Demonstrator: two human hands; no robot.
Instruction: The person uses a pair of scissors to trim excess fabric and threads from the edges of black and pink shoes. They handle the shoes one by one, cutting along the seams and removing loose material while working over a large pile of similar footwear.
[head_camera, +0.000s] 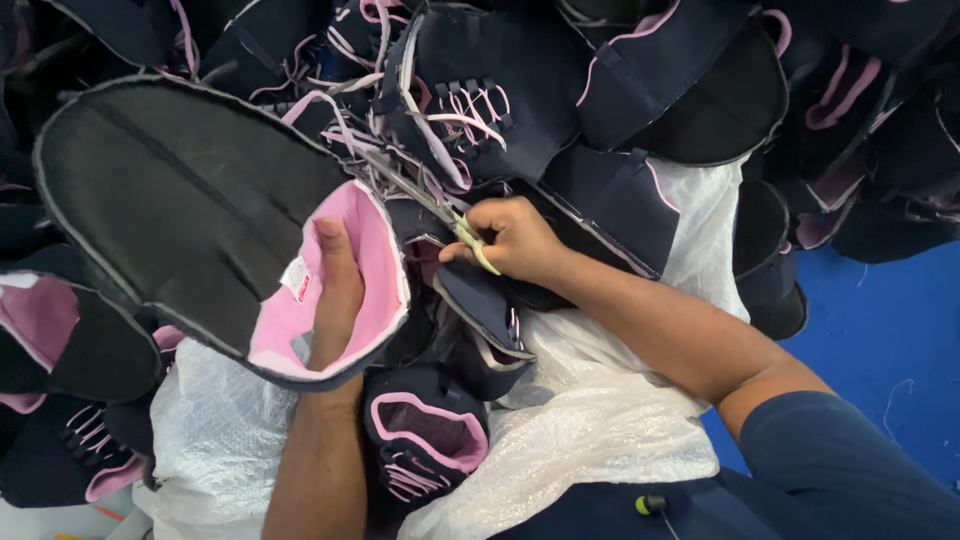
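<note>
Looking down from a head-worn camera, the view shows a person's two bare hands working over a heap of unfinished navy-and-pink shoe uppers. The left hand (335, 290) is pushed up inside one shoe upper (190, 200), its fingers lying flat against the pink lining (375, 270) at the collar; how they curl deeper in is hidden, so that grip reads as a hand filling the opening rather than a pinch. This upper lies with its long axis running from the collar at centre toward the upper left, dark sole-side fabric facing the camera and the toe end pointing up-left. The right hand (515, 240) sits just to the right of the collar, fingers pressed together around the yellow-green handle of small thread snips (440, 215). The snips' long axis runs diagonally up-left from that hand, with the thin metal blades pointing toward a tangle of pale pink laces (345, 135) just above the held upper. Whether the blades meet a thread cannot be told. A white woven sack (600, 400) lies across the person's lap beneath the hands, with blue floor (880, 330) at the right.
</note>
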